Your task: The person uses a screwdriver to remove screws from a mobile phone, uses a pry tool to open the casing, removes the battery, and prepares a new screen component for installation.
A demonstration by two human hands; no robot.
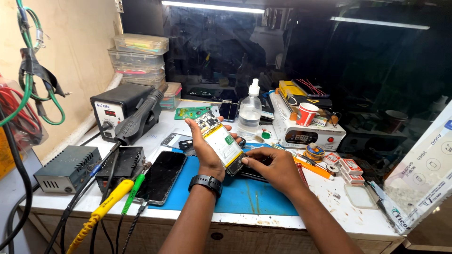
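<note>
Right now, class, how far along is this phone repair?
Done: the phone is opened, board and battery exposed. In hand: the left hand holds it upright while the right hand works at its bottom edge. Left: no back cover fitted; a second phone lies on the mat.

Blue mat [245, 195], yellow-and-green opened phone [220, 142], black phone [161, 176], red cup [306, 114].

I see the white workbench [329, 207]; blue mat [245, 195] on it, black phone [162, 176] left of mat, hot-air station [120, 110] behind.
</note>
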